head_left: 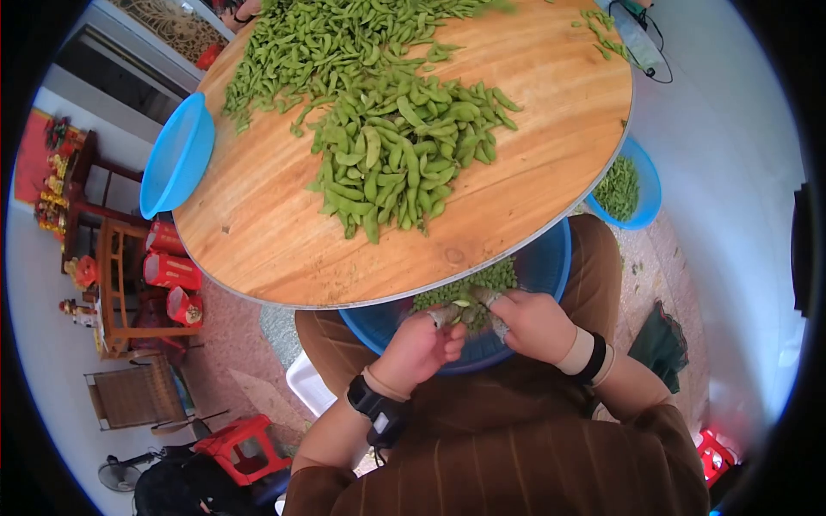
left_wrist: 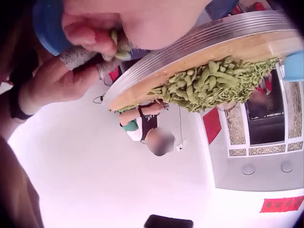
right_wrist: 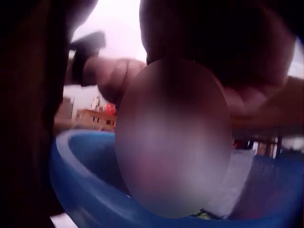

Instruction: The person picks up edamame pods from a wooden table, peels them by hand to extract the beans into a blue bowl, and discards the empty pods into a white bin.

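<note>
Over a blue basin [head_left: 564, 258] between the knees, my two hands meet at a green soybean pod [head_left: 462, 303]. The left hand [head_left: 422, 348] pinches the pod between thumb and fingers. From the other side, the right hand [head_left: 538, 325] pinches it too, its fingertips right at the pod. Pale wrapping covers fingertips on both hands, and shows as grey tape [left_wrist: 78, 57] in the left wrist view. Shelled green beans [head_left: 495, 275] lie in the basin below. In the right wrist view a blurred patch hides the fingertips above the basin rim [right_wrist: 85, 190].
A round wooden table [head_left: 551, 112] overhangs the basin, bearing a near pile of pods [head_left: 404, 155] and a larger far pile [head_left: 318, 52]. A blue bowl [head_left: 176, 155] leans at its left edge. Another blue basin [head_left: 650, 185] stands right. Across the table is another person [left_wrist: 142, 123].
</note>
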